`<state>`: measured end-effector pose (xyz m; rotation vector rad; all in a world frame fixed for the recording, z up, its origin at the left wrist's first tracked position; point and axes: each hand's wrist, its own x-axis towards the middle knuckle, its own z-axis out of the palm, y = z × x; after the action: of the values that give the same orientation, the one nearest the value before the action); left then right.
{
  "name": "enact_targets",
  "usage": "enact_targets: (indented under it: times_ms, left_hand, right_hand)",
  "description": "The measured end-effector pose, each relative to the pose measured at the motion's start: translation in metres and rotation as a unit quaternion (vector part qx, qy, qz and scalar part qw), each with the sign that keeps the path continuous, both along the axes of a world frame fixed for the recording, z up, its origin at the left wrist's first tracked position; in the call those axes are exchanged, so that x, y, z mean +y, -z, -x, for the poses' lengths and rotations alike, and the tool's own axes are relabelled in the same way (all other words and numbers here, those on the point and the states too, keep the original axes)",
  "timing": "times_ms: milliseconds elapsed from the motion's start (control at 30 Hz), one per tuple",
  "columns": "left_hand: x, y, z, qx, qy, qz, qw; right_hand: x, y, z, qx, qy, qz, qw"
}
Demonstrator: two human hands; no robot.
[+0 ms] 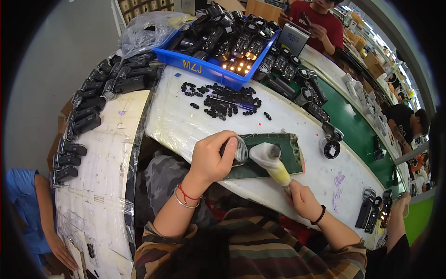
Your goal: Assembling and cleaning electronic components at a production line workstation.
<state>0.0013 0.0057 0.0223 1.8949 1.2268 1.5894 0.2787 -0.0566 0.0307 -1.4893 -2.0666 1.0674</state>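
My left hand (pixel 211 156) grips a black flashlight (pixel 238 151) whose round lens faces right, resting on a dark green mat (pixel 293 153) on the white table. My right hand (pixel 301 199) holds a whitish-yellow cloth (pixel 271 162) bunched up and pressed against the flashlight's lens end. Both hands sit near the table's front edge, just above my striped sleeves.
A pile of small black parts (pixel 223 103) lies behind the mat. A blue bin (pixel 204 66) of black flashlights, some lit, stands at the back. More flashlights line the left bench (pixel 88 116) and the right (pixel 370 214). Other people sit across (pixel 316 23), at right and lower left.
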Motion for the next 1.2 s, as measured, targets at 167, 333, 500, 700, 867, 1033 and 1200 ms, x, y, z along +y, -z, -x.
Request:
enact_targets:
  times_ms: [167,333,500,700,867,1033,1200]
  left_hand:
    - [0.004,0.007,0.008,-0.017,0.018,0.02,0.999]
    - [0.007,0.021,0.004,-0.107,0.043,0.024,0.993]
    - [0.004,0.026,0.003,-0.121,0.024,0.043,0.991]
    - [0.0,0.018,0.003,-0.052,0.001,0.002,0.999]
    - [0.004,0.008,0.0,-0.052,0.003,0.029,0.998]
    - [0.003,0.01,0.004,-0.043,0.002,0.045,0.998]
    - [-0.001,0.01,0.002,-0.038,0.008,0.046,0.998]
  right_hand:
    - [-0.002,-0.026,-0.002,-0.016,0.002,0.009,1.0]
    - [-0.004,-0.008,-0.011,-0.031,-0.039,0.028,0.998]
    - [-0.002,-0.03,-0.006,0.086,0.04,0.124,0.988]
    - [0.019,-0.037,0.005,-0.034,-0.009,0.022,0.999]
    - [0.011,-0.012,-0.014,-0.016,0.042,0.066,0.997]
    - [-0.001,-0.019,-0.026,0.036,0.08,0.034,0.996]
    - [-0.016,-0.002,-0.042,0.033,0.142,0.013,0.989]
